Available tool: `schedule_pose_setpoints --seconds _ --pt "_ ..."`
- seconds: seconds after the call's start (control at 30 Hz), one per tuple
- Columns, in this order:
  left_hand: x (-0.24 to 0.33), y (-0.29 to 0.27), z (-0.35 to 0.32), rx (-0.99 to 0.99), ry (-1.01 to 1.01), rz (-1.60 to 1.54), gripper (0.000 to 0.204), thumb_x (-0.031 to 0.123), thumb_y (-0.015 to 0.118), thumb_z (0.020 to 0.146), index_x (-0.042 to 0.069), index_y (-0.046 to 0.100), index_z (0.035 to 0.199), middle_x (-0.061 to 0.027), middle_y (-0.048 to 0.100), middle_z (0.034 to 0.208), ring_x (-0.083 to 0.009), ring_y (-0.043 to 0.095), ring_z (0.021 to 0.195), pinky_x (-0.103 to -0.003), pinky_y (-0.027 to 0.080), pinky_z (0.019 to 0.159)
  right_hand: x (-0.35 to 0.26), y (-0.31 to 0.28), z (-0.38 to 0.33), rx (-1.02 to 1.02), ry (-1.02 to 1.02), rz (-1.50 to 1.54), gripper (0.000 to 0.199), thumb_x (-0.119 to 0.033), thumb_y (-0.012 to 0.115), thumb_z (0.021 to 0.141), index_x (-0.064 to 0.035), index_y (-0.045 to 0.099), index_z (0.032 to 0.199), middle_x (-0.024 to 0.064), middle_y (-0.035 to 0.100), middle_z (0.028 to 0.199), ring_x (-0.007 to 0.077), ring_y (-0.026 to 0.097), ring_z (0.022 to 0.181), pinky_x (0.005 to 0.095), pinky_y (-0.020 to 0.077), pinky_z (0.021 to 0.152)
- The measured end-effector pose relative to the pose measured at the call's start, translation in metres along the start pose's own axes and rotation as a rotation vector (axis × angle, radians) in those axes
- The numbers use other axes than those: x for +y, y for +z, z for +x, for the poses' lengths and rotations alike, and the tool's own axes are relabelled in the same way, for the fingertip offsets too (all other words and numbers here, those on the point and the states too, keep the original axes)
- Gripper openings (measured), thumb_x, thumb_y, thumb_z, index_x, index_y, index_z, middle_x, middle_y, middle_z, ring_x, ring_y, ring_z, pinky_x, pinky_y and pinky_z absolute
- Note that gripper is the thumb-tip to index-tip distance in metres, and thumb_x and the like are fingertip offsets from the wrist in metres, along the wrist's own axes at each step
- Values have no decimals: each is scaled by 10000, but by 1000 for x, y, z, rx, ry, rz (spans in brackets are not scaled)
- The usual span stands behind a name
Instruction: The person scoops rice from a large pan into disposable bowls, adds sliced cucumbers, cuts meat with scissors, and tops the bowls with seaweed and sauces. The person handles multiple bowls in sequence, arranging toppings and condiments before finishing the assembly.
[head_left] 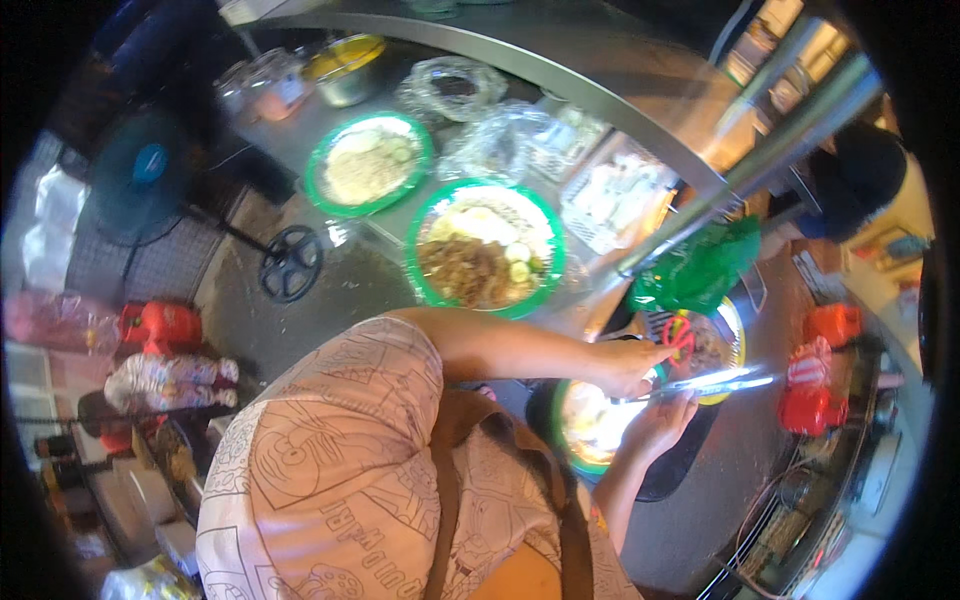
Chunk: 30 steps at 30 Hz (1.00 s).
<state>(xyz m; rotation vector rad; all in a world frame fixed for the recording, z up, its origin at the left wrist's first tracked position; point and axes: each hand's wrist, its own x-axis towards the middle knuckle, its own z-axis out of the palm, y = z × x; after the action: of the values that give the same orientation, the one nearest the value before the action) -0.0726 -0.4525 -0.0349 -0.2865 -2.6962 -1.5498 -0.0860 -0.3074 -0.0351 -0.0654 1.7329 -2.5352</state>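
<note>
My left hand (625, 367) reaches over a green-rimmed plate (570, 455) of pale food, one finger stretched out and the others curled. What it grips, if anything, is hidden. From the right, my right hand (662, 420) closes around a long, shiny metal utensil (725, 380), whose kind is blurred by glare. The utensil points right, past both hands. Just beyond the left fingertips lies a red looped item (679, 338) on a yellow-rimmed dish (738, 330) of brown food. A green plastic bag (705, 262) rests behind that dish.
Two green-rimmed plates stand on the metal counter: one with brown food and egg slices (480, 262), one with pale food (368, 165). Clear plastic bags (500, 140) and a white basket (610, 205) sit behind. A metal pole (740, 190) slants overhead; a fan (140, 180) stands left.
</note>
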Motion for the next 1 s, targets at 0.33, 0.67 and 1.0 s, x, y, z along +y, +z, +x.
schedule_pose_setpoints --seconds 0.33,0.67,1.0 --pt "-1 -171 -195 386 -42 -26 598 76 567 888 53 330 1437 -211 518 1154 -344 513 1121 -426 421 964 17 202 -106 -654 -18 -266 480 -76 491 973 -9 312 1413 140 441 1362 220 430 1265 358 330 1065" --pt "-98 -329 -452 665 -338 26 511 349 587 932 13 502 1307 -191 587 1151 -291 550 1080 -381 420 961 124 335 -195 -982 221 -543 420 -147 609 924 -25 495 1309 125 647 1130 157 585 1032 306 447 930" --pt "-170 -416 -443 640 -499 215 425 299 634 903 0 578 1200 -148 648 1007 -217 599 921 -329 468 849 161 414 -172 -962 -45 -705 310 -210 636 898 -50 610 1161 154 678 1036 245 665 942 331 504 837"
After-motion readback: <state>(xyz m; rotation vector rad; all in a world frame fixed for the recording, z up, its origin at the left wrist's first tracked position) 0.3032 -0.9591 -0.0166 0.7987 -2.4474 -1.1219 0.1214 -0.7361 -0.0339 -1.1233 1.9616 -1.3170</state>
